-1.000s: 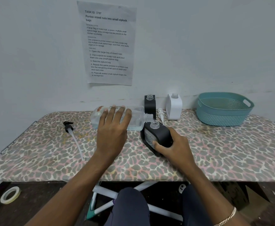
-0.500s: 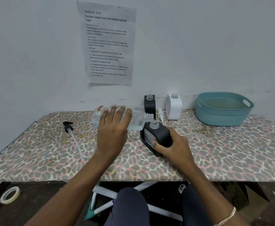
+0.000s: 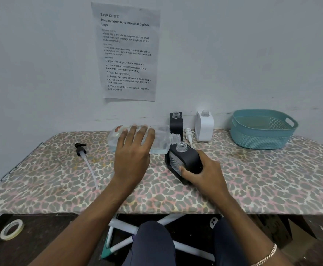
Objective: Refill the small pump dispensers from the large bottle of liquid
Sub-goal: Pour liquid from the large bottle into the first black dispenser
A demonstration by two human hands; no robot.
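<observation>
Nothing has visibly moved since a second ago. Left hand (image 3: 132, 158) curls over large bottle (image 3: 160, 140), held sideways, mouth just above near black dispenser (image 3: 187, 159), which is tilted and gripped by right hand (image 3: 204, 177). Three dispensers: that one, far black dispenser (image 3: 176, 124), white dispenser (image 3: 204, 128). Two loose pumps: black pump (image 3: 80, 148) left, white pump (image 3: 189, 134). One basket (image 3: 260, 140) right.

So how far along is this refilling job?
Early, I think. Done: all three dispensers are uncapped, with a black pump and a white pump lying on the table. In hand: the left hand tips the large bottle toward the near black dispenser, which the right hand steadies; no stream is visible. Probably left: the rear black dispenser and white dispenser, whose levels I cannot see, then refitting pumps.
</observation>
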